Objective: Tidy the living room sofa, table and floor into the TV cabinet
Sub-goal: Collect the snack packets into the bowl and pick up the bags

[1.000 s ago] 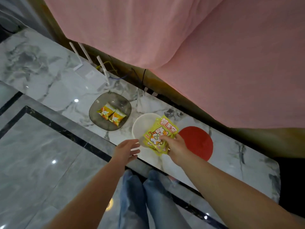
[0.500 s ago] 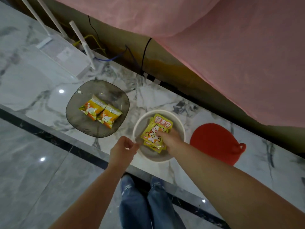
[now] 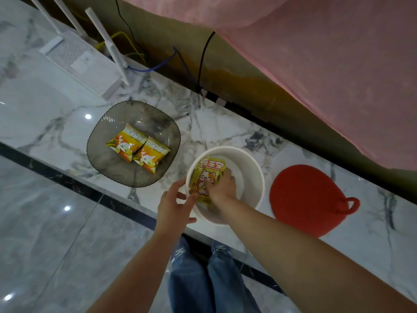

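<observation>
A marble cabinet top (image 3: 221,123) carries everything. On it sit a router (image 3: 79,62), a smoked glass dish (image 3: 99,154), a white bowl (image 3: 252,161) and a red mat (image 3: 306,199).

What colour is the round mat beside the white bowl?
Red, with a small loop; the mat shows best in the head view.
</observation>
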`<act>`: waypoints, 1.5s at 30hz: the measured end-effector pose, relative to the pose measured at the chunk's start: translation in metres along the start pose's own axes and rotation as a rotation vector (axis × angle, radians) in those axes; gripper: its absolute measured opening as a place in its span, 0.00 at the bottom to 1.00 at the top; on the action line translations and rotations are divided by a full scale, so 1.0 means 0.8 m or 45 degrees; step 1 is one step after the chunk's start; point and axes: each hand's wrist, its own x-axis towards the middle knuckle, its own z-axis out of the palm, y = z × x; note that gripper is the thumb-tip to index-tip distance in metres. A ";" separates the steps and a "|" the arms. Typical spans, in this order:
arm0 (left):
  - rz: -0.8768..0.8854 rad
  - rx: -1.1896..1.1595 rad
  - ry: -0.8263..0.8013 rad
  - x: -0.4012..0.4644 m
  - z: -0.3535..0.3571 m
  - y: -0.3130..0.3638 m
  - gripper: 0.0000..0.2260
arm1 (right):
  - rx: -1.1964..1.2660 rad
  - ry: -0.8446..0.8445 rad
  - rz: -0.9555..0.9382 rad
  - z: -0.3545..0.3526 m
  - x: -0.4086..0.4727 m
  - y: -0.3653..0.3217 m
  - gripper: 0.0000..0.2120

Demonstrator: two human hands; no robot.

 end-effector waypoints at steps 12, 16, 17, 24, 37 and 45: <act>-0.056 -0.041 -0.021 0.003 0.000 -0.001 0.18 | -0.299 -0.153 -0.086 -0.012 -0.016 0.011 0.37; -0.046 0.035 -0.012 0.001 0.000 -0.002 0.20 | -0.402 -0.255 -0.038 -0.019 -0.018 -0.002 0.39; -0.033 0.095 -0.004 0.000 0.000 0.000 0.21 | -0.411 -0.262 -0.014 -0.023 -0.021 -0.004 0.40; -0.074 0.200 -0.006 -0.030 -0.009 0.008 0.15 | -0.414 -0.251 -0.059 -0.058 -0.062 -0.004 0.27; -0.253 -0.042 -0.144 -0.172 -0.040 0.051 0.10 | 0.702 -0.211 0.174 -0.175 -0.242 -0.009 0.14; -0.104 0.009 -0.134 -0.269 -0.080 0.147 0.05 | 0.807 -0.241 0.127 -0.223 -0.372 -0.012 0.12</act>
